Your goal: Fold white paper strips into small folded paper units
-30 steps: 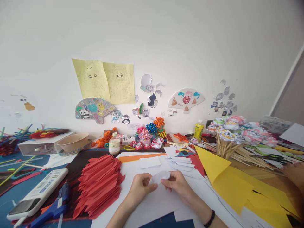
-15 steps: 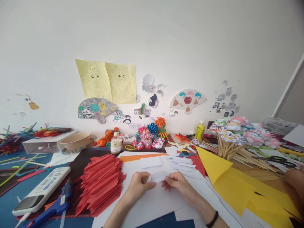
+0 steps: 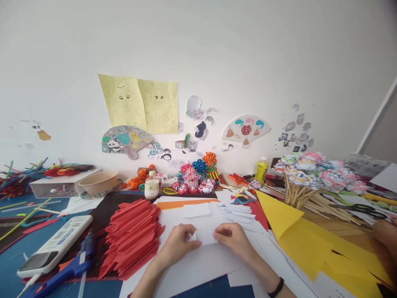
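A small piece of white paper (image 3: 205, 236) is stretched between my two hands, above larger white sheets (image 3: 189, 269). My left hand (image 3: 183, 241) pinches its left end between thumb and fingers. At the right end, the thumb and fingers of my right hand (image 3: 232, 237) close on the paper's edge. The paper's outline blends into the white below it. Just beyond my hands lies a white paper rectangle (image 3: 197, 210), with several folded white paper pieces (image 3: 238, 213) to its right. A heap of folded red paper strips (image 3: 133, 238) is left of my left hand.
On the left are a blue glue gun (image 3: 72, 269) and a white power strip (image 3: 57, 244). Yellow sheets (image 3: 310, 248), paper flowers on sticks (image 3: 297, 182) and scissors (image 3: 362, 210) lie rightward. A bottle (image 3: 151, 187) stands behind. Another person's hand (image 3: 386, 234) shows at the right edge.
The small white paper, earlier raised and angled between my fingers, now lies flatter and more opened out. My hands have moved slightly apart, the right one a little leftward at the fingertips.
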